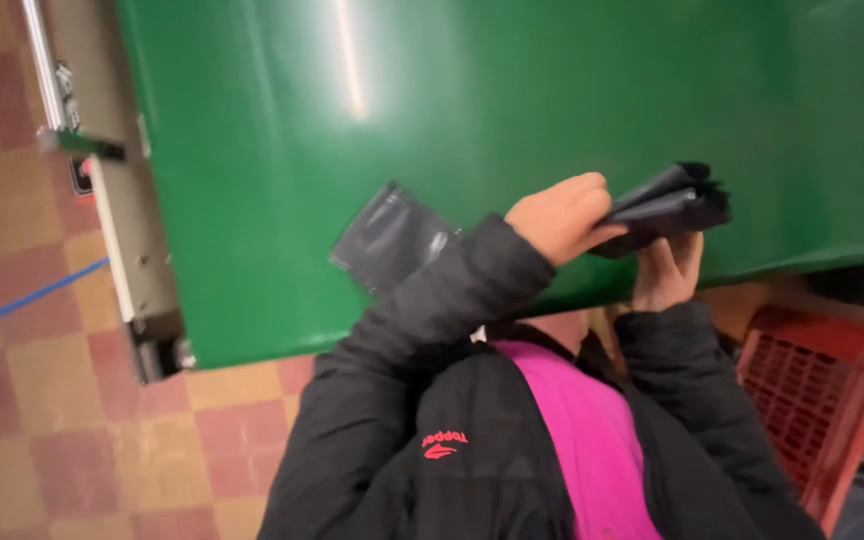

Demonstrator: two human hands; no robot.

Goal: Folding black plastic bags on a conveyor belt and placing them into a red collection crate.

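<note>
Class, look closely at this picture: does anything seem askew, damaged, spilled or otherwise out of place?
One flat dark pouch lies alone and skewed on the green conveyor belt, apart from the stack of dark pouches gripped by the left hand and right hand. Nothing looks spilled or torn.

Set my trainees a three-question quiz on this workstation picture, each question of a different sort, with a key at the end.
1. True or false: the left hand and the right hand both grip the bundle of dark plastic bags.
2. Multiple choice: the single dark bag lies flat on A) the floor, B) the green work surface, C) a chair.
3. Short answer: what colour is the plastic crate at the person's right?

Key: 1 true; 2 B; 3 red.
</note>
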